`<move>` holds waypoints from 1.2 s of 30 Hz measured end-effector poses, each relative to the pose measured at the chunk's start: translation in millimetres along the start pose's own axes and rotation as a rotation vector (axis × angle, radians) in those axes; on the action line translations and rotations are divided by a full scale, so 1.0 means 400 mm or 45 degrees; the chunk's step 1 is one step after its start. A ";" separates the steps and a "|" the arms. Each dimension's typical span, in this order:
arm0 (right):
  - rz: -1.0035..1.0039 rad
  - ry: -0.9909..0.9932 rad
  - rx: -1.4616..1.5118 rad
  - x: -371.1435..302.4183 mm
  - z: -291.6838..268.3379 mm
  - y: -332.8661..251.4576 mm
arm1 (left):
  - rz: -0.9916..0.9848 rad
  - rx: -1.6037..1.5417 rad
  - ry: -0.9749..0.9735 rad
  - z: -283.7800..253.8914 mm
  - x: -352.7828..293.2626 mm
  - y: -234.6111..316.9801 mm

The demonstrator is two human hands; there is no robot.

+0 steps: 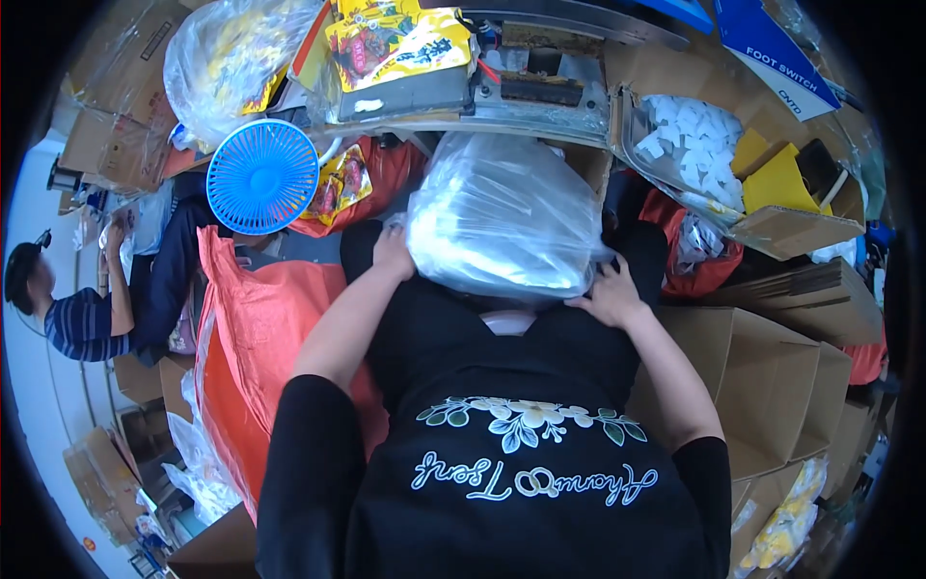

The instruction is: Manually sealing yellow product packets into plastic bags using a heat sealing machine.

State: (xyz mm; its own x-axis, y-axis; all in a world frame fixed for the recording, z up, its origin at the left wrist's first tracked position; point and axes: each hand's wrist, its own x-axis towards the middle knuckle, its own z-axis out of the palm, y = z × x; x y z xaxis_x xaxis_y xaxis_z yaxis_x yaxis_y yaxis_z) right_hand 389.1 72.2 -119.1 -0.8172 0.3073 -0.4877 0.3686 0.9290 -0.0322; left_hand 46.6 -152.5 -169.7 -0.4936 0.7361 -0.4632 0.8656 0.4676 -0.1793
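A large, bulging clear plastic bag lies across my lap, right up against the workbench edge. What fills it looks whitish and silvery, too blurred by the shiny film to name. My left hand grips the bag's left side, its fingertips partly hidden behind the film. At the lower right corner, my right hand is closed on the plastic, thumb toward me. Under the bag's near edge a bit of a pale rounded thing shows between my thighs.
A blue fan stands left of the bag, above a red sack. Yellow printed pouches lie on the workbench. To the right are a tray of small white pieces and open cardboard boxes. Another person sits far left.
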 end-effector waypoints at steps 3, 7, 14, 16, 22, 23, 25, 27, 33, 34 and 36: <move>0.050 0.080 0.154 0.097 -0.015 0.108 | 0.293 0.144 0.192 0.057 0.060 -0.020; 0.256 0.447 0.909 0.194 -0.060 0.117 | 0.264 -0.510 -0.097 0.040 0.117 -0.175; 0.575 0.955 1.592 0.165 -0.070 0.112 | -0.127 -1.060 0.627 -0.112 0.043 -0.065; 0.632 0.927 1.445 0.188 -0.096 0.095 | -0.104 -1.087 0.675 -0.116 0.045 -0.112; 0.319 1.385 0.892 0.230 -0.067 0.155 | 0.207 -1.111 0.492 -0.287 -0.003 -0.024; 0.380 1.355 1.015 0.244 -0.047 0.162 | 0.170 -0.855 0.329 -0.323 -0.027 0.031; 0.538 1.330 1.232 0.268 -0.049 0.140 | 0.068 -0.727 0.474 -0.299 -0.004 0.080; 0.548 1.399 1.340 0.286 -0.045 0.127 | 0.114 -0.817 0.814 -0.213 0.111 0.060; 0.637 1.508 1.685 0.298 -0.028 0.138 | -0.028 -1.023 0.531 -0.144 0.438 0.026; 0.598 1.496 1.696 0.316 -0.055 0.118 | 0.095 -0.674 0.940 -0.086 0.481 -0.001; 0.975 1.113 2.137 0.284 -0.119 0.110 | 0.137 -0.716 0.951 -0.090 0.533 0.019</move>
State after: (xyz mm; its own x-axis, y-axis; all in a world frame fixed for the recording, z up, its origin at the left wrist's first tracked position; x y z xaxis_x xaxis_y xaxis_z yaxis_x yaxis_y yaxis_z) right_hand 291.2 157.8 -134.5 -0.0908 0.9349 -0.3432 0.2139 -0.3182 -0.9236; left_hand -55.3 25.8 -238.5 -0.5082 0.8214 0.2589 0.8382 0.4028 0.3677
